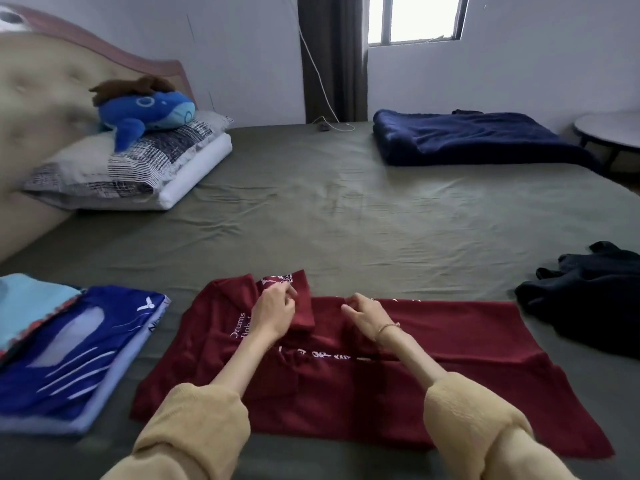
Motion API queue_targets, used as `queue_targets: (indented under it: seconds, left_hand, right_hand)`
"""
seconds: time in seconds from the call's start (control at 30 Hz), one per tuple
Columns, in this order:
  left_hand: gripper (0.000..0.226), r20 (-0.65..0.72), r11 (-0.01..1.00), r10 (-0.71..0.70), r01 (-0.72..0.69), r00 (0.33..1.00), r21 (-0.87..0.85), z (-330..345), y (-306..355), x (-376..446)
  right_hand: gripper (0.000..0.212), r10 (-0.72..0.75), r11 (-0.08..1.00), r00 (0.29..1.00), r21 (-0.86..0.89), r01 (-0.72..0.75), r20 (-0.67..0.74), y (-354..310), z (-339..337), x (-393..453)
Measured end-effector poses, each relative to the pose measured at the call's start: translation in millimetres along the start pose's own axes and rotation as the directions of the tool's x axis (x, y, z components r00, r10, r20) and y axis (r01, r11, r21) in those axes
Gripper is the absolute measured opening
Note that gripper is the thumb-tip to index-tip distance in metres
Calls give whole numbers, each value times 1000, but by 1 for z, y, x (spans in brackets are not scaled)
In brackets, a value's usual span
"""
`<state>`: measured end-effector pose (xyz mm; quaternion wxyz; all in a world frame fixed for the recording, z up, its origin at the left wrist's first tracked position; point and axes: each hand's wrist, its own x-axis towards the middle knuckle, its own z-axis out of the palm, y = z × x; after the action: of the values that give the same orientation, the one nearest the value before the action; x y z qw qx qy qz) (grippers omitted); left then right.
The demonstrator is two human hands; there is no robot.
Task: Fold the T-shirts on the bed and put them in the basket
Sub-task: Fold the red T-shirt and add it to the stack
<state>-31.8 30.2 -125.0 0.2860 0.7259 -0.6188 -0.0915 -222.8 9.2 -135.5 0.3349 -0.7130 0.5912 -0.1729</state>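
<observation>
The bed (346,209) carries a maroon T-shirt (433,341) spread flat at its near edge, white print partly reading "Drums". Left of the shirt lies a blue folded T-shirt (79,348); right of it, a dark heap (588,296). The left hand (273,311) pinches the shirt's folded sleeve; the right hand (367,313), fingers curled, pinches the shirt's far edge.

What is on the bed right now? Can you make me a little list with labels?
being folded: dark red T-shirt, spread flat
left hand: pinches the shirt's folded sleeve
right hand: fingers curled on the shirt's far edge
already folded: blue T-shirt, on the left
waiting: dark garment, crumpled on the right
far side: navy blanket, pillows, blue plush whale
basket: not in view
</observation>
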Motion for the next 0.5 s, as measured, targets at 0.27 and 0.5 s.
queue_targets:
  seconds: [0.27, 0.5]
  left_hand:
    - [17, 27, 896, -436, 437, 899, -84, -32, -95, 0]
    - [32, 176, 753, -532, 558, 828, -348, -39, -139, -1]
  right_hand:
    - [66, 273, 922, 960, 270, -279, 61, -58, 46, 51]
    - [46, 368, 893, 929, 268, -361, 27, -87, 70, 80]
